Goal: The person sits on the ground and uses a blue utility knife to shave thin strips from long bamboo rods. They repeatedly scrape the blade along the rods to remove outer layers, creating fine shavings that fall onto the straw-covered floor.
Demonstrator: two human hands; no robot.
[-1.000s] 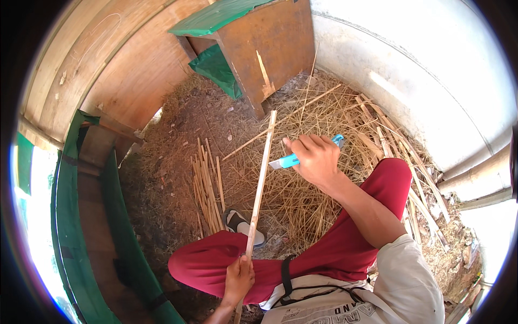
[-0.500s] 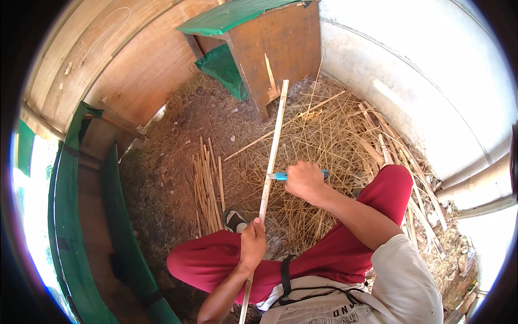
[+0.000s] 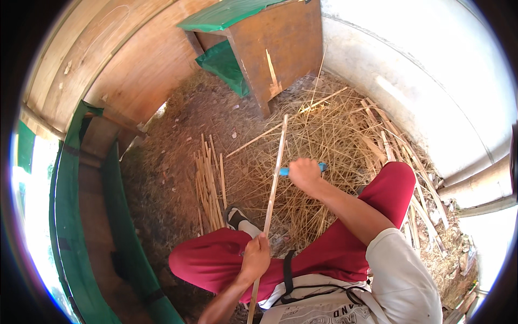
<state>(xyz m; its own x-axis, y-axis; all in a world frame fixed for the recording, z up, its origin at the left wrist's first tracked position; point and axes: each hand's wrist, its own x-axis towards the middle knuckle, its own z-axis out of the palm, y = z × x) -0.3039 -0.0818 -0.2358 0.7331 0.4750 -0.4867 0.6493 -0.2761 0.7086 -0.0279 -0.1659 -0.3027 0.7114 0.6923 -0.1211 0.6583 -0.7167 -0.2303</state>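
My left hand [image 3: 255,258] is closed around a long pale strip of wood or bamboo [image 3: 274,183], low on its length. The strip slants up and away from my lap, its far end over the littered ground. In my right hand [image 3: 305,174] is a blue-handled utility knife [image 3: 322,167], held crosswise to the strip. The knife's front end meets the strip's right side about midway along; the blade itself cannot be made out. Below the hands are my crossed legs in red trousers [image 3: 210,256].
Thin shavings [image 3: 318,135] cover the ground ahead. A bundle of split strips [image 3: 205,183] lies left of my foot, with longer strips [image 3: 410,156] along the right wall. A wooden desk [image 3: 278,48] with a green cover stands ahead; a green-edged bench [image 3: 127,232] runs along the left.
The strip has been drawn back toward me and its far end is now lower. My left hand has moved slightly down with it; the knife sits nearer the strip's far end.
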